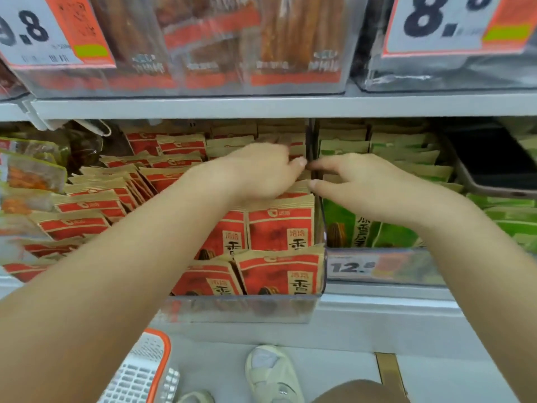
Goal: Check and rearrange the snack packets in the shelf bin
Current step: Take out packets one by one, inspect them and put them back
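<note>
Centrally, both hands reach into the clear shelf bin (247, 311) of red snack packets (280, 225). The left hand (261, 173) curls its fingers down among the upright packets at mid-frame — whether it pinches one cannot be told. The right hand (363, 181) is spread, thumb and forefinger at the divider (315, 184) beside the green packets (377, 231).
</note>
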Demonstrator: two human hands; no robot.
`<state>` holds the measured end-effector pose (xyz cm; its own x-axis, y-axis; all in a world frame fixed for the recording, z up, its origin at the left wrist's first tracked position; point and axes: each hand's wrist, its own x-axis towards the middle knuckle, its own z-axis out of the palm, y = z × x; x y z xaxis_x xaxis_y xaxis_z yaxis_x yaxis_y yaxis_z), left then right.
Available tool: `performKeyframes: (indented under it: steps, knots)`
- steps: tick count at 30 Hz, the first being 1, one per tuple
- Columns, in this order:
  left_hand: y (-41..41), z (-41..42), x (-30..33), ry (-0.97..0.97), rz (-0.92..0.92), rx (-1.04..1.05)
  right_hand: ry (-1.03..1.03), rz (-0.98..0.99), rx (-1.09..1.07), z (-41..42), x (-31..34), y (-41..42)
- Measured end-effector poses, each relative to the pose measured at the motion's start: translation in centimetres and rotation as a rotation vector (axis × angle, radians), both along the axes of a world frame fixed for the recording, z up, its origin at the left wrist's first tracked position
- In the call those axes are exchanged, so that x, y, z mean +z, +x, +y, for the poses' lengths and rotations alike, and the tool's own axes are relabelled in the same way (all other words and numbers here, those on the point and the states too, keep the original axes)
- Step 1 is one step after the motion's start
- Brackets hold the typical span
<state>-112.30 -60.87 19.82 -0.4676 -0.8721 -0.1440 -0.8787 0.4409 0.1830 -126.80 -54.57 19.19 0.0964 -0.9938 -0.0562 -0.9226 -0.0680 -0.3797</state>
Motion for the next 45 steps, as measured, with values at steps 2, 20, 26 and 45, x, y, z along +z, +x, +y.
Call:
performKeyframes:
  steps: [2, 20, 26, 45]
  knots:
    - [-0.8, -1.0, -0.5, 0.002, -0.03, 0.009, -0.02, 0.019, 0.013, 0.1, -0.1, -0.3]
    - [-0.5, -3.7, -0.8, -0.161, -0.022, -0.025, -0.167, -0.024, -0.008, 0.7, -0.6, -0.7]
    - [2.2, 0.6, -0.4, -0.132, -0.014, -0.131, -0.223, -0.051, -0.08, 1.1, 0.3, -1.2]
    - [4.3, 5.1, -1.4, -0.077, 0.019, -0.177, -0.098, 0.219, 0.104, -4.7, -0.3, 0.7]
